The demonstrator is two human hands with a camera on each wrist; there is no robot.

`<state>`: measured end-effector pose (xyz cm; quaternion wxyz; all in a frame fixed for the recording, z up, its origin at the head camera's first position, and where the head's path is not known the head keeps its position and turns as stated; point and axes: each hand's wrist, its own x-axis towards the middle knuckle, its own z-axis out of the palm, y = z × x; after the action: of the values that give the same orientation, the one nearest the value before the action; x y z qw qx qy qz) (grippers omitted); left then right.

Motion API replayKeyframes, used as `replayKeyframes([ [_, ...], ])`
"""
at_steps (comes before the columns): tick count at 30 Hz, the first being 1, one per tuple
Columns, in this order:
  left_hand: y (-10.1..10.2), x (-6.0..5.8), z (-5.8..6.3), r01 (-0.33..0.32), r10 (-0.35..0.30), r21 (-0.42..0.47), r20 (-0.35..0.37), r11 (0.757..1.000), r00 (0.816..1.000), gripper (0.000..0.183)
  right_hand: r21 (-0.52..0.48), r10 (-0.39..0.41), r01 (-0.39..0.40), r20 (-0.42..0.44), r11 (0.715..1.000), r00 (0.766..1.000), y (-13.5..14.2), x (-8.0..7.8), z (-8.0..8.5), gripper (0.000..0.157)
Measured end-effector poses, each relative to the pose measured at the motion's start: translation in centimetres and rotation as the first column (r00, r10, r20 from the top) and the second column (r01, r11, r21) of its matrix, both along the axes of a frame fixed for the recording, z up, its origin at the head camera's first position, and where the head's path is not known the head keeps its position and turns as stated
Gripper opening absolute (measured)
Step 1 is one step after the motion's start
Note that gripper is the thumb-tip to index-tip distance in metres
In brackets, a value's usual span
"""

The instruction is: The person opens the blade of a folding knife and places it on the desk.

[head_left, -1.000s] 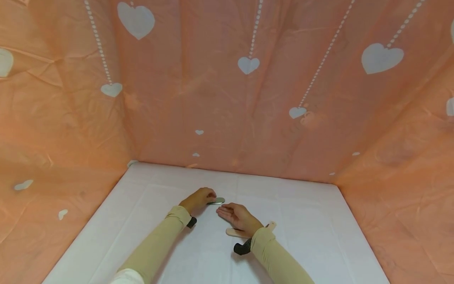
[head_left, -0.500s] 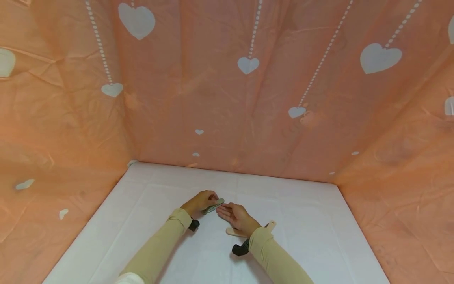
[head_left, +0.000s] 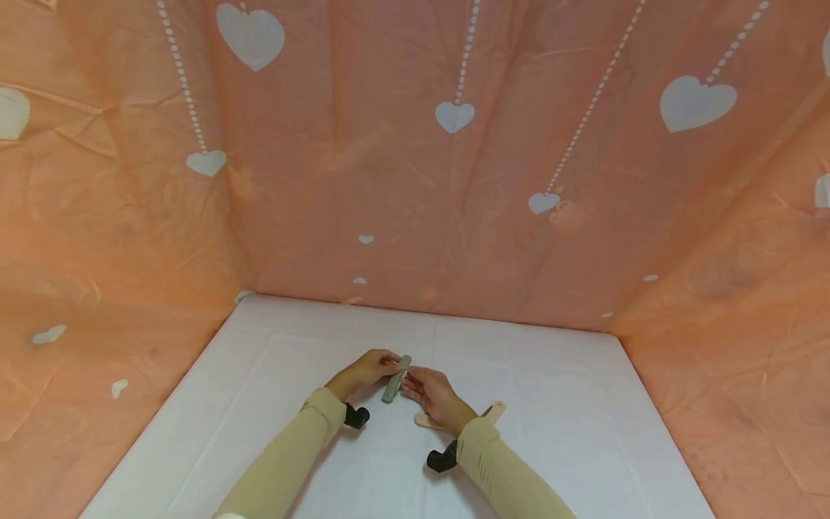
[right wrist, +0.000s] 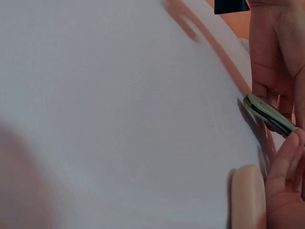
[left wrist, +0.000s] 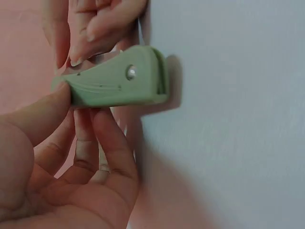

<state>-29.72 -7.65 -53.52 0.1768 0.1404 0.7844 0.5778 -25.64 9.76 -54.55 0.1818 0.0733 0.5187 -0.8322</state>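
The head view is taken from above and behind the left hand [head_left: 364,372] and right hand [head_left: 439,398], facing forward and down. Both wrist views are taken close beside the hands; the green handle [left wrist: 107,87] between them is shared, seen nearest from the left wrist.

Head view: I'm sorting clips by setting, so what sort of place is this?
Probably a makeshift indoor recording booth: wrinkled orange sheeting printed with white hearts encloses a flat white work surface on three visible sides, and a curved black device sits at the right wrist.
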Motion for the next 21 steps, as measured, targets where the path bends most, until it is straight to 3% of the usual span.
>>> replayKeyframes([
  [5,0.3,0.6,0.2,-0.022,0.013,0.135,0.069,0.991,0.997,0.033,0.029,-0.005,0.005,-0.018,1.0,1.0,0.4,-0.1,0.4,0.019],
  [10,0.8,1.3,1.2,-0.04,0.018,0.239,0.094,0.97,0.995,0.037,0.088,0.023,-0.014,-0.102,0.996,0.995,1.2,-0.2,1.4,0.023],
  [15,1.4,2.2,2.2,-0.038,0.013,0.301,0.084,0.953,0.996,0.041,0.144,0.059,-0.029,-0.208,0.989,0.976,1.9,0.2,2.8,0.024],
  [21,1.9,3.7,3.7,-0.025,-0.014,0.354,0.109,0.935,0.994,0.041,0.192,0.084,-0.035,-0.251,0.981,0.964,2.8,1.2,5.0,0.024],
])
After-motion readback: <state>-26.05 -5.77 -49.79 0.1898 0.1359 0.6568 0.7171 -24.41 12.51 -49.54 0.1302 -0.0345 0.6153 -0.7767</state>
